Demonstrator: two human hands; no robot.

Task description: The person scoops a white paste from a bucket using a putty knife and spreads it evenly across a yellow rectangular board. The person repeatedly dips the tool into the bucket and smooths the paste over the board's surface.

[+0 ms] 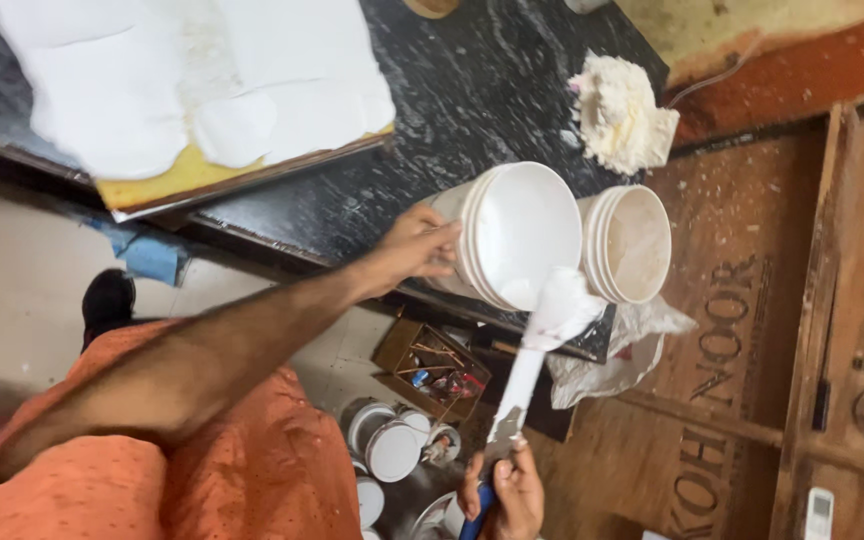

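A black stone worktop (472, 90) carries a white-coated board (202, 90). Our left hand (417, 245) grips the tilted white bucket's (517, 235) rim; our right hand (507, 490) is closed on a loaded putty knife (542, 340) at its mouth. We judge scooping underway; a second bucket (637, 243) crowds alongside

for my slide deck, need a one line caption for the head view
Left hand steadies a tilted white bucket while the right hand lifts a paste-coated putty knife.

The white plastic bucket (517, 235) sat tilted on the dark counter's edge, white paste inside. The paste-coated flat metal scraper (542, 345) touched its lower rim.
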